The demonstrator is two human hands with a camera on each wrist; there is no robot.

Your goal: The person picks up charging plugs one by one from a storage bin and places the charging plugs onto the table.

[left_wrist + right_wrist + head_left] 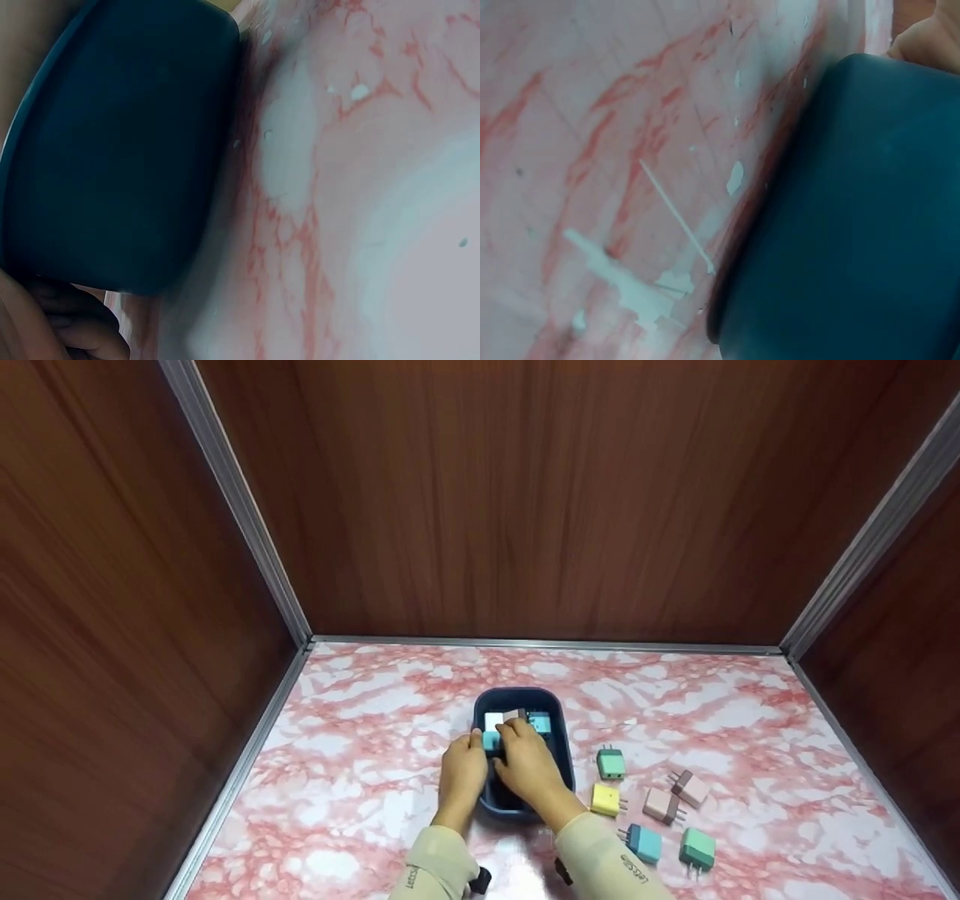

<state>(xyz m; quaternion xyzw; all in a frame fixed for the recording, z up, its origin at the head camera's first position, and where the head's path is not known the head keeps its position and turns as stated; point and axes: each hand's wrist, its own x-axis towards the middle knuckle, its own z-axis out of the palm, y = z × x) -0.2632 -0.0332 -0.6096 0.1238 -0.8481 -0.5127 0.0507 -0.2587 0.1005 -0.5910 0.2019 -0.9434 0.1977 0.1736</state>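
The left hand (463, 771) grips a dark-blue, round-cornered plastic tray (517, 692); the right hand (531, 763) reaches inside, beside a turquoise cuboid plug adapter (491, 742), its hold impossible to tell. Arranging seems underway; next calls, I judge, for seating the adapter level. Left wrist view: fingers curl outside the tray. Right wrist view: the tray's outer wall.

Bin (517, 697): dark blue, oblong, rounded corners, open top; upright, long sides toward the surface's far edge, well apart from left and right edges. Contents: teal adapter (491, 741), partly covered, by left wall; white adapter (493, 721), just beyond; pink-and-brown adapter (513, 715), beside white; blue adapter (539, 721), right side.
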